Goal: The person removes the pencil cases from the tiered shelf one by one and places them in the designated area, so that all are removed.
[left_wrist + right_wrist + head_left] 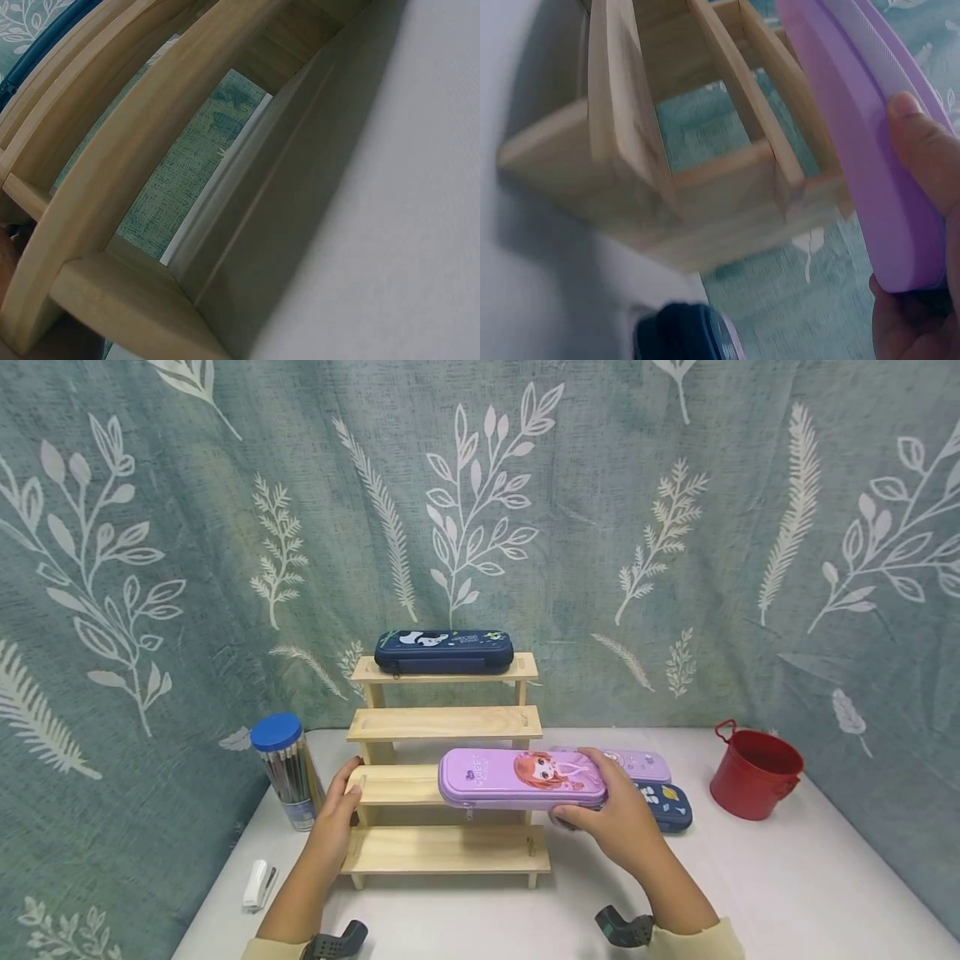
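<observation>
Head view, right fingers (611, 770) gripping purple case (517, 778), left fingers (349, 797) holding stand (446, 850)

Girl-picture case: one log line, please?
right hand: holds girl-picture case; left hand: at wooden stand; panda case: on top shelf

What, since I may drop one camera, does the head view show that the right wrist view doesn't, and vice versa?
Only the head view: the left hand, the panda case on the top shelf, the pencil jar, stapler and red bucket.

Only the right wrist view: the outer right side of the wooden rack.

Both: the right hand gripping the purple case, the rack, part of a dark blue case and the leafy backdrop.
</observation>
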The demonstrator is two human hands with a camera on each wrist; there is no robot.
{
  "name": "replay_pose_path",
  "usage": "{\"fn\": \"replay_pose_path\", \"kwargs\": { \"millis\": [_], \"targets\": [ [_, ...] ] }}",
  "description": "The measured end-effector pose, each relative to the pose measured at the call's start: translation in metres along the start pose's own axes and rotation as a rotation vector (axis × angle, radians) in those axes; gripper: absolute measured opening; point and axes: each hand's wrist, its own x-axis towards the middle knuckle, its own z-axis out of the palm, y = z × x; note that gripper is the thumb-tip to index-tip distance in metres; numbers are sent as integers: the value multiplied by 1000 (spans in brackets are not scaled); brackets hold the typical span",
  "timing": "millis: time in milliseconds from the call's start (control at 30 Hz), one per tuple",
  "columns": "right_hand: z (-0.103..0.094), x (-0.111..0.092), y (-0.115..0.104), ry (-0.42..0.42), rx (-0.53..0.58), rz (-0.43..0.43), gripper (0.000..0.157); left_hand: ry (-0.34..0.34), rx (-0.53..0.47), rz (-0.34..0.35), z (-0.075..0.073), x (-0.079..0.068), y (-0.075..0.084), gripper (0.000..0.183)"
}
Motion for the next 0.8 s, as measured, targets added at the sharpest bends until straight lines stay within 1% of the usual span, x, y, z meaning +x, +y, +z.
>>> {"fn": "replay_pose_path", "kwargs": {
  "millis": [333, 500, 667, 800],
  "targets": [
    [-28, -8, 27, 32, -15, 8, 109, 10, 0, 6, 0, 1, -1, 55],
    [-39, -14, 39, 57, -48, 16, 107, 5, 12, 11, 0, 0, -1, 55],
    [-47, -19, 50, 45, -66, 49, 110, 6, 3, 14, 0, 0, -1, 55],
    [-52, -24, 59, 25, -76, 95, 114, 6, -7, 22, 0, 0, -1, 55]
  ]
}}
